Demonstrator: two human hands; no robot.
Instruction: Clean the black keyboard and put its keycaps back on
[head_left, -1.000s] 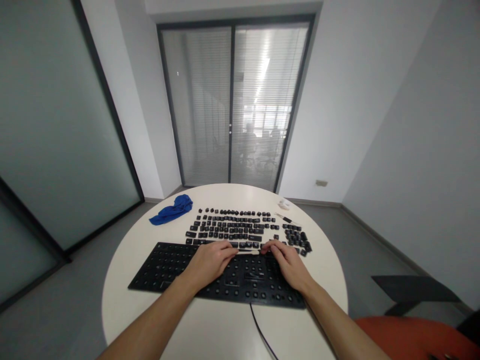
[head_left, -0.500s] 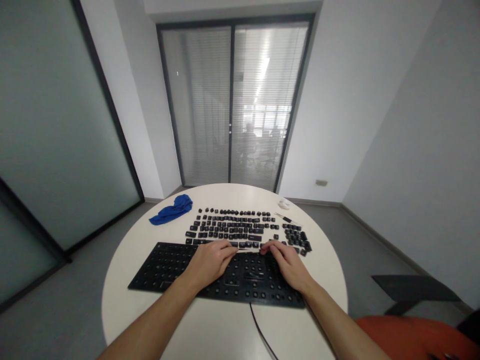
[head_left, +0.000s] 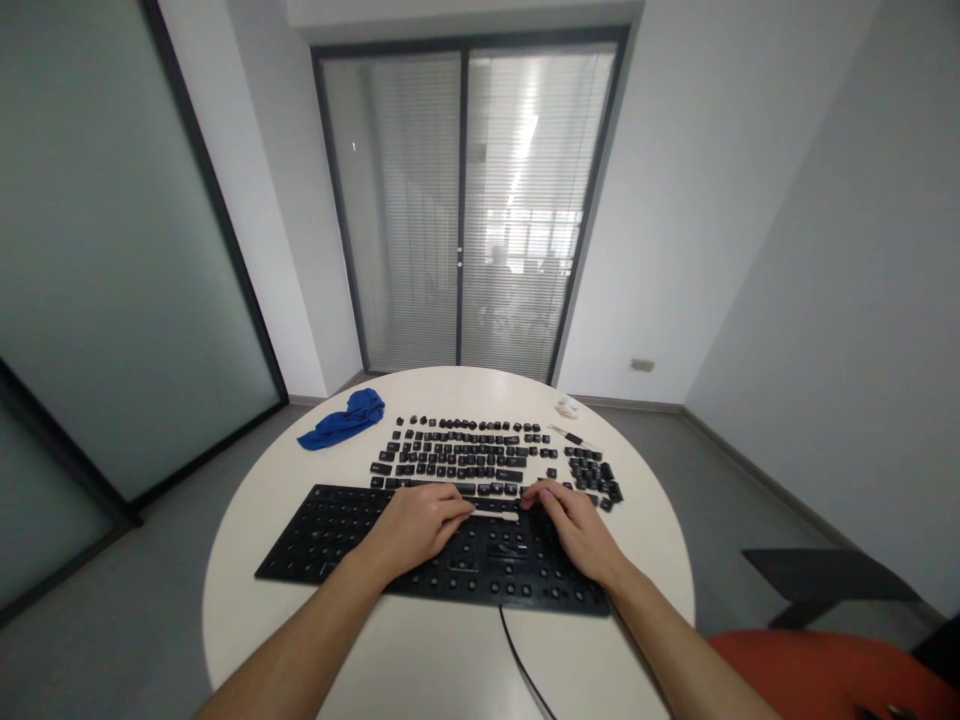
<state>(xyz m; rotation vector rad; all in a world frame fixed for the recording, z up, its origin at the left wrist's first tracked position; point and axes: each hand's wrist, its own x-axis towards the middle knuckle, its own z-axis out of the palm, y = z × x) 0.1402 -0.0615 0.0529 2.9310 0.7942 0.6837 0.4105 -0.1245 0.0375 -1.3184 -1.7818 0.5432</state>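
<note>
Cable [head_left: 515, 652]: near side of keyboard base [head_left: 499, 565] | left hand [head_left: 424, 520]: over the base, thumb and finger pinching white stick [head_left: 501, 516], angled flat seemingly for reach | right hand [head_left: 568, 518]: base's far edge, likely steadying; grip unclear | loose keycaps [head_left: 471, 460]: beyond base, rowed, perhaps preserving order

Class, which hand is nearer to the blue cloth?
Left. The left hand is nearer the person and right of the blue cloth; the right hand is much farther right.
</note>
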